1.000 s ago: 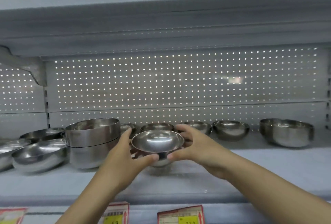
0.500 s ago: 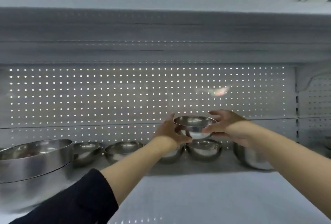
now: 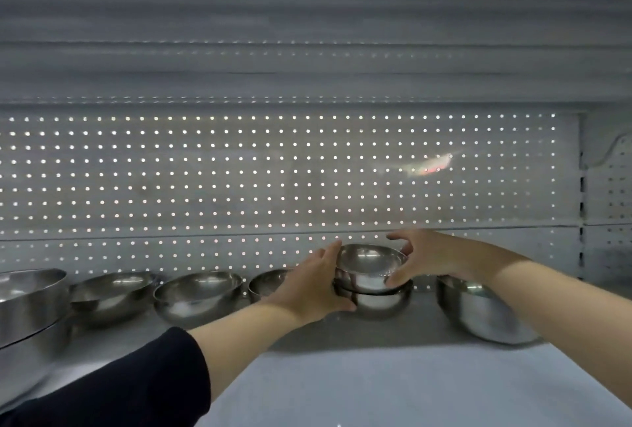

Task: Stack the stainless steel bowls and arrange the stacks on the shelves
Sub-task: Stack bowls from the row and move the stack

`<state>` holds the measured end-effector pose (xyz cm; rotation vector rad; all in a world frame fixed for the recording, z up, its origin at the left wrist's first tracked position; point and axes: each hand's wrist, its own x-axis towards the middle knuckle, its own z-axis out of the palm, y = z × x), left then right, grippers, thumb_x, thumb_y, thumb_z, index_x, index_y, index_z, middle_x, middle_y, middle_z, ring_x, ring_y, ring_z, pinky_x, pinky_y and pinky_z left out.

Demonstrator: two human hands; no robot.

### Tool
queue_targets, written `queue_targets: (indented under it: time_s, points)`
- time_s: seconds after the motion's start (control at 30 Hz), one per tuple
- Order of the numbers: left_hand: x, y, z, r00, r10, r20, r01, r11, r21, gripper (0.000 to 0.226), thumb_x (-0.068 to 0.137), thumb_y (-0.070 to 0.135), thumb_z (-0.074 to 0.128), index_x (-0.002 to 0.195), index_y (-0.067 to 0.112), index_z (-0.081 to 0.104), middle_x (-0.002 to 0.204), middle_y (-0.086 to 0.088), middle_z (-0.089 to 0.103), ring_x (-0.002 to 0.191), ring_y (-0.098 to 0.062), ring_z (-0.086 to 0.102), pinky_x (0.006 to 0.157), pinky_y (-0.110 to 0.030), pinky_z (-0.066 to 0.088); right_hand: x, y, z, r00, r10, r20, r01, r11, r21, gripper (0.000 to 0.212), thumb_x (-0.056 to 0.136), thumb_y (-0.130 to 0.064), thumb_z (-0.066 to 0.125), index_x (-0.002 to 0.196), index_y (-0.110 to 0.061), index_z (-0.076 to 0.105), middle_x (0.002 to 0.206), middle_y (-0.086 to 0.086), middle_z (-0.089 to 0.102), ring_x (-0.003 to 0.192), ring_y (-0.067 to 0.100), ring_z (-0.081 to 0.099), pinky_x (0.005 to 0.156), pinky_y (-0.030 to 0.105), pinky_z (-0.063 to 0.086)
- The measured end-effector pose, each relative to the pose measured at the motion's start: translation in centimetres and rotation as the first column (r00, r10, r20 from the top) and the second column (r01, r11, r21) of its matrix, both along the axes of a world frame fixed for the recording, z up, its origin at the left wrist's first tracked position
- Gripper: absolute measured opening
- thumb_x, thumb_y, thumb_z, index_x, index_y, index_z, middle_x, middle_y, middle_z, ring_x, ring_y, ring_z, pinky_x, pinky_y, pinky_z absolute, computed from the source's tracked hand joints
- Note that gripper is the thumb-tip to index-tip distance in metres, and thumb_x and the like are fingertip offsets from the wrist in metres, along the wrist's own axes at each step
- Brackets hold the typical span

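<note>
Stainless steel bowl, small and upright, sits nested in a second small bowl at the far edge of the shelf, against the perforated back panel. Left hand cups its left side with curled fingers; right hand touches the right side, thumb low, fingers loosely spread above the rim. Further bowls line the back to the left, with a larger bowl to the right.

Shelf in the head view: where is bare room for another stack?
Free: the shelf front, before the bowl row, and the gap between the two-bowl stack and the large right bowl. Crowded: the back row left of the stack.
</note>
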<state>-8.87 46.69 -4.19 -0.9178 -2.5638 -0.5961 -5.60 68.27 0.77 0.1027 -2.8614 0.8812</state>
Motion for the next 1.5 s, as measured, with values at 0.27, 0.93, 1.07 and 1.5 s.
queue_targets:
  time_s: [0.27, 0.93, 1.07, 1.5]
  points:
    - [-0.4, 0.9, -0.9, 0.945, -0.006, -0.327, -0.096, 0.951, -0.295, 0.096, 0.076, 0.046, 0.068, 0.147, 0.021, 0.009, 0.141, -0.001, 0.035, 0.124, -0.025, 0.04, 0.096, -0.033, 0.034, -1.0, 0.4, 0.7, 0.989, 0.016, 0.149, -0.042, 0.984, 0.172, 0.103, 0.062, -0.042, 0.084, 0.146, -0.028, 0.027, 0.14, -0.003, 0.042, 0.121, 0.018, 0.045, 0.101, 0.031, 0.038]
    - [-0.8, 1.2, -1.6, 0.84, 0.004, -0.542, -0.268, 0.872, -0.409, 0.072, 0.082, 0.046, 0.061, 0.135, 0.012, 0.028, 0.128, -0.01, 0.049, 0.107, -0.031, 0.053, 0.085, -0.038, 0.043, -2.1, 0.7, 0.8, 0.967, 0.183, 0.179, -0.206, 0.971, 0.117, 0.064, 0.048, -0.047, 0.084, 0.104, -0.02, 0.068, 0.105, 0.002, 0.071, 0.109, 0.028, 0.061, 0.102, 0.048, 0.043]
    - [-0.4, 1.1, -1.2, 0.834, 0.011, -0.551, -0.277, 0.873, -0.402, 0.067, 0.079, 0.029, 0.066, 0.132, 0.012, 0.03, 0.125, -0.009, 0.048, 0.103, -0.031, 0.055, 0.079, -0.038, 0.044, -1.7, 0.6, 0.9, 0.97, 0.195, 0.143, -0.204, 0.978, 0.05, 0.056, 0.054, -0.036, 0.088, 0.102, -0.019, 0.067, 0.102, 0.001, 0.072, 0.105, 0.024, 0.064, 0.096, 0.038, 0.049]
    - [1.8, -6.9, 3.4, 0.786, 0.175, -0.593, -0.39, 0.885, -0.255, 0.07, 0.078, 0.034, 0.069, 0.135, 0.02, 0.031, 0.135, -0.003, 0.044, 0.116, -0.024, 0.05, 0.09, -0.035, 0.048, -2.1, -7.0, 3.8, 0.951, 0.308, 0.009, -0.307, 0.949, -0.072, 0.06, 0.051, -0.039, 0.086, 0.105, -0.024, 0.065, 0.111, -0.002, 0.069, 0.109, 0.016, 0.061, 0.1, 0.04, 0.047]
